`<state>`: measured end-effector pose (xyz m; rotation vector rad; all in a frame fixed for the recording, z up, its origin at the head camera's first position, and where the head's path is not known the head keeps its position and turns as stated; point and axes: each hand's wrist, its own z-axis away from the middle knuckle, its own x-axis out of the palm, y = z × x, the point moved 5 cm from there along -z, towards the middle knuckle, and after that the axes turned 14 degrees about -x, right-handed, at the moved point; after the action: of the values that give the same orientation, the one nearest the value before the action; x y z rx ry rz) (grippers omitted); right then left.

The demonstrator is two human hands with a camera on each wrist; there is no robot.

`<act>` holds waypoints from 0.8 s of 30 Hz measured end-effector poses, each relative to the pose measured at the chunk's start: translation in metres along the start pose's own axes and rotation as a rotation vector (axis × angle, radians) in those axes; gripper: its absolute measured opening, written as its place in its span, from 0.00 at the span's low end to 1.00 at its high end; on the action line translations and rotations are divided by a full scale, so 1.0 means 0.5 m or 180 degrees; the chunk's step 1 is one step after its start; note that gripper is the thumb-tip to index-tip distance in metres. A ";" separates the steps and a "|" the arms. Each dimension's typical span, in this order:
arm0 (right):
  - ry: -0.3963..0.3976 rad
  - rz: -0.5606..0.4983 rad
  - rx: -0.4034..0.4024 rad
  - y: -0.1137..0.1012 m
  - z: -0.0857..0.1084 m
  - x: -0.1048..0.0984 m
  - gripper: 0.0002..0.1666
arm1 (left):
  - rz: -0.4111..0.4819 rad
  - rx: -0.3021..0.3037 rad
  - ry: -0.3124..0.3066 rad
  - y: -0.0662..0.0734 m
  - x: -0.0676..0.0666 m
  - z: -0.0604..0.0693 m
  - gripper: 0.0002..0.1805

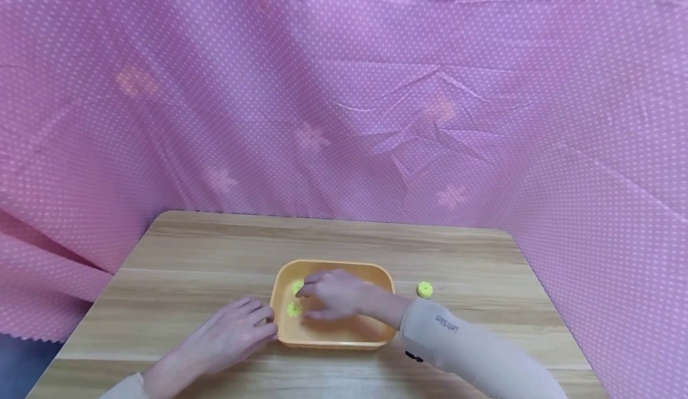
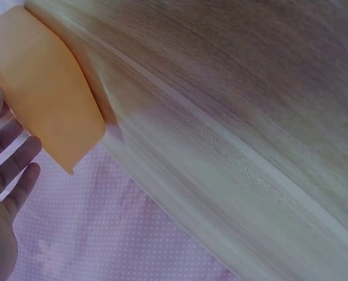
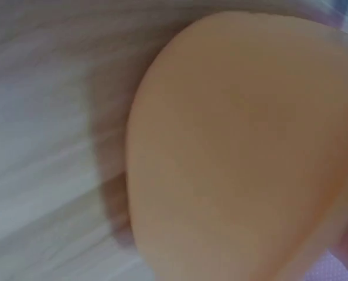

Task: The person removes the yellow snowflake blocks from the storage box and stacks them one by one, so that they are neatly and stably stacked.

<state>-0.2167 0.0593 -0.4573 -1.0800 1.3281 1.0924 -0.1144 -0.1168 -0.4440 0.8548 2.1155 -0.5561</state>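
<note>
An orange plastic basin (image 1: 338,344) stands on the wooden table near its front. Inside, at the left end, lie two yellow flower-shaped pieces, the nearer one (image 1: 294,309) and the farther one (image 1: 297,287). My right hand (image 1: 338,294) reaches into the basin from the right, fingers spread just beside these pieces, and no held thing shows. The left hand (image 1: 239,333) rests its fingertips against the basin's left rim. Its loosely extended fingers (image 2: 21,164) show beside the outer wall in the left wrist view. The right wrist view shows mostly the basin's outer wall (image 3: 238,146); fingers are hidden there.
Another yellow flower-shaped piece (image 1: 425,289) sits on the table (image 1: 215,243) to the right of the basin, just beyond the right forearm. A pink-purple dotted curtain (image 1: 344,88) hangs behind the table and along both sides.
</note>
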 end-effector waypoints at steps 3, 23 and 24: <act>0.0035 -0.0036 0.0069 -0.002 -0.012 0.010 0.24 | -0.0009 -0.0007 0.0002 0.000 0.000 0.001 0.16; 0.0017 -0.0141 0.0179 -0.006 -0.035 0.060 0.23 | -0.0029 -0.0023 -0.0061 0.002 0.002 0.001 0.11; 0.0022 -0.0151 0.0177 -0.005 -0.035 0.060 0.23 | -0.0024 -0.0022 -0.0057 0.002 0.001 0.001 0.11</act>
<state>-0.2182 0.0411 -0.4869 -1.0697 1.3244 1.0120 -0.1136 -0.1160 -0.4449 0.8352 2.1041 -0.5583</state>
